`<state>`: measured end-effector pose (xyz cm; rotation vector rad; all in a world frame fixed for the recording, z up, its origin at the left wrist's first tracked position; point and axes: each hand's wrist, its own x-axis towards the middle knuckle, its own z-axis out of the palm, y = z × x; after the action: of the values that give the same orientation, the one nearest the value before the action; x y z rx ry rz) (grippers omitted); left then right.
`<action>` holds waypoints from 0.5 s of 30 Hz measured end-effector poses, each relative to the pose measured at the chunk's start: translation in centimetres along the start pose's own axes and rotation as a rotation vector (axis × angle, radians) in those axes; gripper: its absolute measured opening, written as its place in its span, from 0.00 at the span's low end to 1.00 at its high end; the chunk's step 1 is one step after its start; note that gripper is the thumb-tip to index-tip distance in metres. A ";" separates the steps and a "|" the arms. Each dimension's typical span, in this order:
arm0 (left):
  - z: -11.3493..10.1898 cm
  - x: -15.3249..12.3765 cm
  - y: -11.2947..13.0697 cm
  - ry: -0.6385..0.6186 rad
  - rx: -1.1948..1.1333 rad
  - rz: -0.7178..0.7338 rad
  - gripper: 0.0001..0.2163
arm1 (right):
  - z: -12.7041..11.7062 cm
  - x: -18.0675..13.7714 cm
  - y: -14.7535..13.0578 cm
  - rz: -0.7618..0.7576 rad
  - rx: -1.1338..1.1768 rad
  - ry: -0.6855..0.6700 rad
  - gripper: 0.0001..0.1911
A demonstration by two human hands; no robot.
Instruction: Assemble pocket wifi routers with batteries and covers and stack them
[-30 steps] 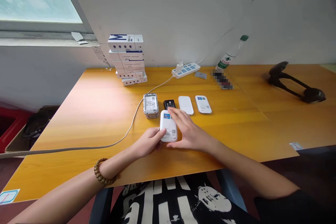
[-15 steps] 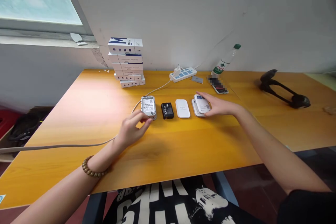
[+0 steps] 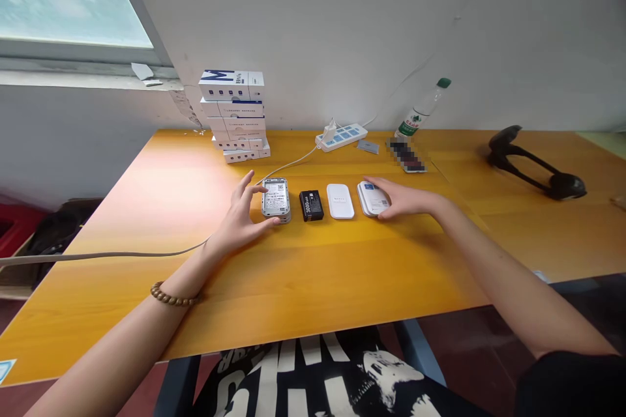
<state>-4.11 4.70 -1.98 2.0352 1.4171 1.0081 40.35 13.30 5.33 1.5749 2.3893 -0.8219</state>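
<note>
A row of small devices lies on the orange table (image 3: 313, 273). My left hand (image 3: 239, 221) is open, its fingers and thumb bracketing the left side of a short stack of open-backed devices (image 3: 276, 199). To the right lie a black battery (image 3: 312, 204) and a white cover (image 3: 340, 201). My right hand (image 3: 403, 199) rests with fingers spread on the right edge of a stack of white devices with blue labels (image 3: 372, 198).
A pile of white boxes (image 3: 233, 114) stands at the back by the wall. A power strip (image 3: 341, 135) with a white cable (image 3: 147, 253), a plastic bottle (image 3: 421, 111), a phone (image 3: 405, 155) and a black handheld scanner (image 3: 535, 163) lie further back and right.
My right hand carried the white device from the table's front to the right stack and set it down there. My left hand moved up to the open-backed stack and opened around it.
</note>
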 end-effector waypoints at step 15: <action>0.3 0.6 0.1 -0.059 -0.099 -0.032 0.23 | 0.1 0.3 0.3 0.001 -0.008 0.009 0.64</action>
<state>-3.72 5.23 -1.90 1.9491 1.3380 0.9774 40.49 13.55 4.97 1.5804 2.3947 -0.8057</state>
